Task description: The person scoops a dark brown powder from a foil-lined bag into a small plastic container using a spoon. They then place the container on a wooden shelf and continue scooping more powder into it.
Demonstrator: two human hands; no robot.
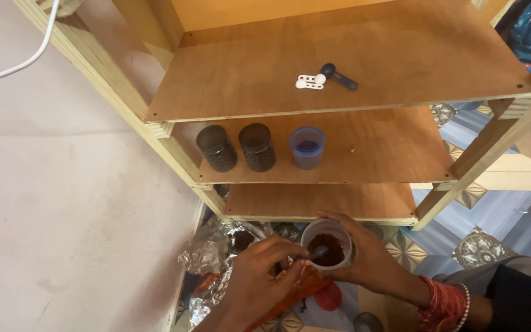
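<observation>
My right hand (373, 261) wraps around a small clear plastic cup (328, 232) holding dark reddish-brown powder (327, 249), low in the head view. My left hand (259, 280) pinches a small spoon (319, 251) whose bowl dips into the powder. Under my left hand lies an orange-red packet (299, 292). Both hands hover in front of a wooden shelf unit (173, 132), just below its lowest visible board.
On the middle shelf stand two dark ribbed jars (217, 148) (257, 147) and a blue-lidded container (307, 147). The top shelf carries a white and a dark measuring spoon (326, 77). Crumpled foil (210, 252) lies on the patterned floor tiles (480, 243). A pale wall (62, 203) fills the left side.
</observation>
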